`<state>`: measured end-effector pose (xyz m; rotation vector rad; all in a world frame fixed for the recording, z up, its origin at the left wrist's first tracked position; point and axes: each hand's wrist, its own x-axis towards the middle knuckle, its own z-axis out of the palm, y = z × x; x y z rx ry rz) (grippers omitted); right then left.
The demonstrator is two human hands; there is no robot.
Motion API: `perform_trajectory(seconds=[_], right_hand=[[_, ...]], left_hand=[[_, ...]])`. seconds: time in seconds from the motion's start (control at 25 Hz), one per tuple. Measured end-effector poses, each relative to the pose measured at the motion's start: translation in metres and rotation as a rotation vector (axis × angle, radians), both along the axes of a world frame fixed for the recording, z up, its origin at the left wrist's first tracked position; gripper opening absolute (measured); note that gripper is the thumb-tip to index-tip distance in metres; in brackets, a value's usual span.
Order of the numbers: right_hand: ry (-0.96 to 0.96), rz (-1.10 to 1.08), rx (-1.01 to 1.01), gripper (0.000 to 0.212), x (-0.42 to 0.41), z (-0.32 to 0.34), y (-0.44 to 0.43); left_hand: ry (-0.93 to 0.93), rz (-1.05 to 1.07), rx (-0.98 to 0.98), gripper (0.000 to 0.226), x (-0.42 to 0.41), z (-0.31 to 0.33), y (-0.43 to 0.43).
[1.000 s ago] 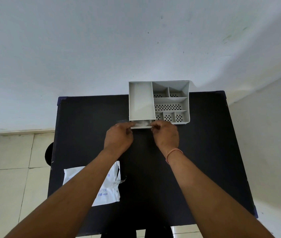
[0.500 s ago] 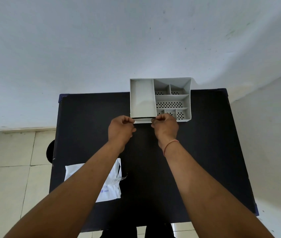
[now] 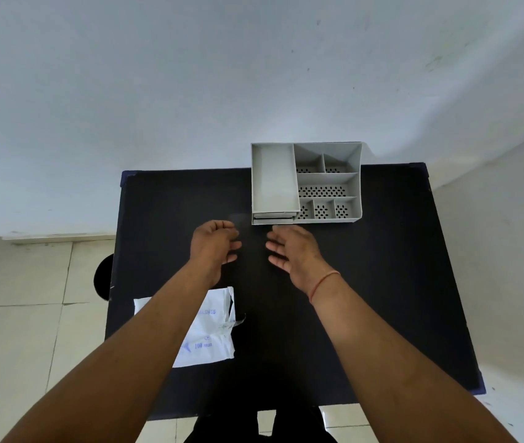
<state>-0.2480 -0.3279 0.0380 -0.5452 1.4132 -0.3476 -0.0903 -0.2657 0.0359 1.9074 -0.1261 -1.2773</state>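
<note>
Left hand (image 3: 214, 246) loosely curled, empty; right hand (image 3: 292, 251) spread, empty; both hovered near grey organizer (image 3: 358, 187) drawer (image 3: 273, 219).

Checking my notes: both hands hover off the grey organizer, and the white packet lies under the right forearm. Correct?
One slip: the head view shows the white packet under the left forearm, not the right. The left hand and right hand do hover off the grey organizer.

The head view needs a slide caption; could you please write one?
Left hand and right hand hover just before a grey organiser on a black table.
</note>
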Motion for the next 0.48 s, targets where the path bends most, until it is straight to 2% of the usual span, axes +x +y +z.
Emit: perform_trajectory(seconds=[0.08,0.16,0.24,0.36,0.44,0.48], right_hand=[[-0.021,0.191,0.027,0.013,0.018,-0.004,0.024],[0.036,0.369,-0.023,0.019,0.037,-0.014,0.047],[0.219,0.661,-0.230,0.030,0.048,-0.029,0.066],[0.486,1.207,-0.511,0.064,0.056,-0.051,0.092],[0.552,1.314,-0.547,0.071,0.059,-0.060,0.104],[0.578,1.351,-0.566,0.066,0.060,-0.063,0.109]], left_hand=[[-0.086,0.002,0.070,0.014,0.014,-0.009,0.026],[-0.136,0.027,0.133,0.008,0.028,-0.017,0.057],[-0.168,0.030,0.185,0.008,0.040,-0.022,0.087],[-0.244,0.031,0.276,0.024,0.059,-0.034,0.135],[-0.264,0.026,0.348,0.031,0.066,-0.040,0.161],[-0.254,0.009,0.380,0.038,0.067,-0.042,0.172]])
